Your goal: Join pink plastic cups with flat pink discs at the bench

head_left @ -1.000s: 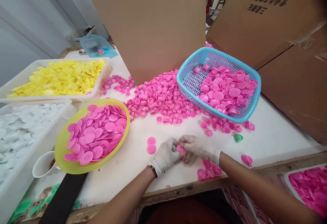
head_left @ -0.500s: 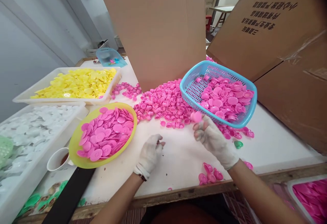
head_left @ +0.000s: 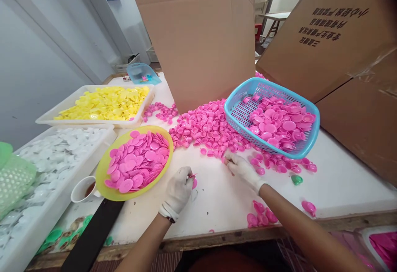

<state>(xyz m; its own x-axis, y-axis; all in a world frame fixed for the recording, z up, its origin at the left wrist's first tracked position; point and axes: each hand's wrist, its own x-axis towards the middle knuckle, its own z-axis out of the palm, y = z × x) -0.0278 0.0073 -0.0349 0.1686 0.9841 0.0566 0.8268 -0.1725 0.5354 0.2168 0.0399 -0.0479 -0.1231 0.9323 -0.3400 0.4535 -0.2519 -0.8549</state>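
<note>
My left hand (head_left: 180, 191), in a white fingerless glove, pinches a small flat pink disc (head_left: 194, 183) just above the white table. My right hand (head_left: 243, 170), gloved the same way, reaches to the near edge of a heap of small pink toy cups (head_left: 204, 123). Its fingertips are closed on a pink toy cup (head_left: 223, 160), mostly hidden by the fingers. Left of my left hand, a yellow bowl (head_left: 170, 156) holds many pink discs. Beyond my right hand stands a blue mesh basket (head_left: 235, 119) with pink pieces in it.
White pieces (head_left: 68, 148) and yellow pieces (head_left: 108, 102) fill trays at the left. A white cup (head_left: 79, 191) of brown liquid stands beside the bowl. Cardboard boxes (head_left: 204, 44) rise behind the heap and at the right. Loose pink pieces (head_left: 260, 216) lie near the front edge.
My right hand has moved left and down from near the basket to the heap's edge. A pink disc now shows in my left hand. The view has shifted slightly.
</note>
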